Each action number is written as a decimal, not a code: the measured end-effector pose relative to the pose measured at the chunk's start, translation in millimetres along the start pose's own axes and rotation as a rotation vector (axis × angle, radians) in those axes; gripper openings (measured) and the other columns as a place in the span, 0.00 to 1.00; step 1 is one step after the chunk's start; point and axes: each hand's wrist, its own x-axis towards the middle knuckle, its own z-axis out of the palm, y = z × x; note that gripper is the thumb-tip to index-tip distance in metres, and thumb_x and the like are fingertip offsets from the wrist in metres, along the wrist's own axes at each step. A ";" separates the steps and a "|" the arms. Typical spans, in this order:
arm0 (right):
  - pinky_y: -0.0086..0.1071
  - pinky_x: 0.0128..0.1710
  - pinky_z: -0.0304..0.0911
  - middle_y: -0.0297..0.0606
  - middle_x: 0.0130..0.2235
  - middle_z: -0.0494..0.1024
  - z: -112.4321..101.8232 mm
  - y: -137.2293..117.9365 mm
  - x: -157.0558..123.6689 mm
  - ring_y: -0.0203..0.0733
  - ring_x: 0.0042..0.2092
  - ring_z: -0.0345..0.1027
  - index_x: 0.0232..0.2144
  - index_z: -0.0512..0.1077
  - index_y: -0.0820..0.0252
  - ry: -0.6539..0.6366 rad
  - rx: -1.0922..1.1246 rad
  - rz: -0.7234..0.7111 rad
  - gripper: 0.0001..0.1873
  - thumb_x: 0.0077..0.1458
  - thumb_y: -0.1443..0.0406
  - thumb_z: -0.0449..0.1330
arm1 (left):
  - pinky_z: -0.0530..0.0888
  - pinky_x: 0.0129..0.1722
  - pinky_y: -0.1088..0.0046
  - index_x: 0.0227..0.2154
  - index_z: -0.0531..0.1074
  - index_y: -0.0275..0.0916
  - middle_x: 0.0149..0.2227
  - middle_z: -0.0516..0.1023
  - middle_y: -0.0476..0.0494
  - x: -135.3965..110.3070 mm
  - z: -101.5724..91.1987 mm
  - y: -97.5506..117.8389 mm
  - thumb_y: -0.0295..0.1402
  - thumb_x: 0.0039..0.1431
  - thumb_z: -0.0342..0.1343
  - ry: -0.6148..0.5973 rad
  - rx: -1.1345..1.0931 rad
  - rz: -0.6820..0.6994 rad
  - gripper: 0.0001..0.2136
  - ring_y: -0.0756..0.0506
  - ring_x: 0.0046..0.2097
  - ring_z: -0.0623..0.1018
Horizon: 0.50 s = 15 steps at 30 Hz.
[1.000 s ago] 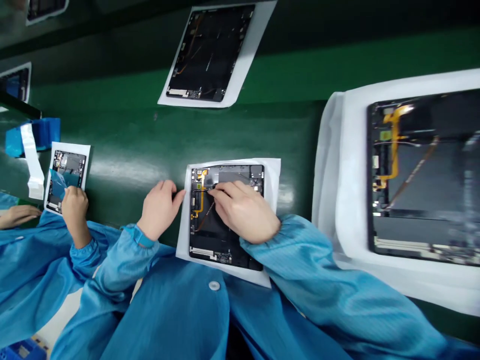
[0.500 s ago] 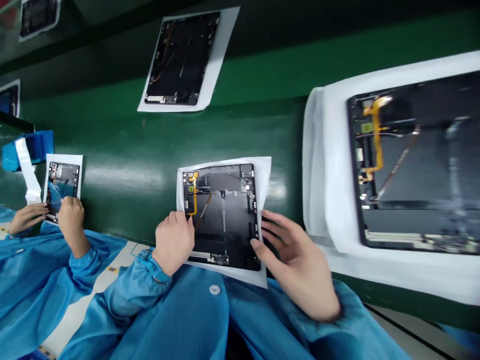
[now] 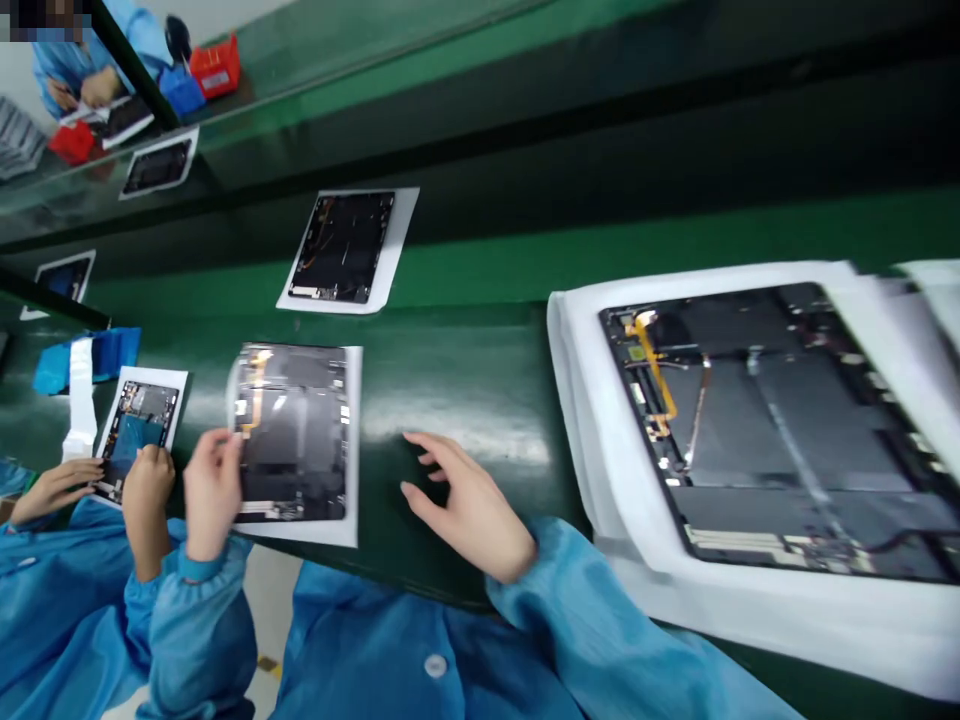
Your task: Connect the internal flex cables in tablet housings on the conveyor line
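Observation:
An opened tablet back (image 3: 294, 430) with a yellow flex cable lies on a white sheet on the green belt (image 3: 465, 370). My left hand (image 3: 211, 490) grips the tablet's left edge, fingers closed on it. Hovering just above the bare belt to the tablet's right is my right hand (image 3: 461, 500), open and holding nothing, fingers spread. A larger-looking opened tablet (image 3: 780, 420) on white foam rests at the right, apart from both hands.
A co-worker's two hands (image 3: 142, 480) work on another tablet (image 3: 139, 425) at the far left, beside blue film scraps (image 3: 82, 365). One more tablet on a sheet (image 3: 345, 248) lies farther back. Red and blue bins (image 3: 202, 70) stand at the top left.
The tablet on its sheet has slid left along the belt with my left hand on it. My right hand came off the tablet and now hovers free over the belt.

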 end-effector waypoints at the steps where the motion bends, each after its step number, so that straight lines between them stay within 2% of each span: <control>1: 0.47 0.47 0.73 0.47 0.54 0.73 4.6 -2.2 22.6 0.48 0.47 0.72 0.57 0.66 0.54 0.040 -0.073 -0.055 0.25 0.55 0.65 0.58 | 0.67 0.28 0.74 0.41 0.69 0.40 0.27 0.76 0.49 12.9 -14.1 -14.0 0.45 0.64 0.50 0.076 0.035 -0.025 0.13 0.46 0.29 0.75; 4: 0.48 0.54 0.66 0.50 0.55 0.72 13.9 -10.0 101.7 0.52 0.51 0.69 0.57 0.66 0.60 0.106 -0.234 -0.115 0.26 0.56 0.65 0.56 | 0.67 0.29 0.73 0.41 0.70 0.42 0.25 0.74 0.50 47.5 -41.2 -52.2 0.45 0.63 0.50 0.189 0.195 -0.072 0.13 0.44 0.29 0.75; 5: 0.46 0.54 0.65 0.51 0.54 0.72 15.4 -12.8 129.7 0.52 0.52 0.68 0.57 0.65 0.62 0.098 -0.288 -0.071 0.26 0.56 0.65 0.56 | 0.68 0.30 0.73 0.40 0.70 0.42 0.25 0.74 0.50 56.6 -43.5 -61.3 0.45 0.63 0.49 0.187 0.234 -0.089 0.13 0.44 0.30 0.75; 7: 0.44 0.56 0.62 0.52 0.56 0.70 17.0 -17.7 184.1 0.54 0.54 0.66 0.59 0.64 0.63 0.142 -0.431 0.156 0.27 0.57 0.63 0.57 | 0.70 0.33 0.70 0.40 0.71 0.41 0.26 0.75 0.48 68.8 -38.4 -71.4 0.42 0.63 0.49 0.139 0.293 -0.116 0.12 0.42 0.33 0.76; 9: 0.49 0.56 0.60 0.58 0.56 0.68 19.2 -21.5 231.8 0.59 0.56 0.64 0.58 0.63 0.68 0.191 -0.475 0.269 0.29 0.57 0.61 0.58 | 0.72 0.39 0.65 0.40 0.72 0.38 0.33 0.77 0.41 70.4 -23.4 -70.3 0.41 0.62 0.51 0.154 0.353 -0.071 0.12 0.39 0.39 0.78; 12: 0.53 0.52 0.61 0.66 0.56 0.66 29.4 -26.8 283.7 0.64 0.56 0.63 0.57 0.63 0.75 0.232 -0.498 0.395 0.29 0.56 0.63 0.61 | 0.71 0.50 0.58 0.44 0.71 0.34 0.46 0.75 0.31 48.8 9.8 -52.5 0.41 0.62 0.53 0.366 0.383 0.190 0.15 0.34 0.50 0.75; 13: 0.54 0.51 0.62 0.69 0.56 0.65 35.0 -29.0 295.4 0.65 0.56 0.63 0.57 0.63 0.77 0.240 -0.499 0.426 0.29 0.57 0.65 0.60 | 0.71 0.50 0.59 0.45 0.71 0.34 0.46 0.75 0.31 36.0 22.9 -44.6 0.40 0.64 0.52 0.406 0.340 0.275 0.15 0.36 0.50 0.75; 15: 0.56 0.49 0.64 0.71 0.55 0.66 47.9 -34.4 311.6 0.65 0.55 0.65 0.57 0.63 0.79 0.250 -0.489 0.477 0.26 0.60 0.68 0.58 | 0.74 0.42 0.65 0.43 0.70 0.36 0.37 0.75 0.39 6.2 50.9 -29.9 0.37 0.66 0.51 0.356 0.210 0.411 0.10 0.41 0.41 0.76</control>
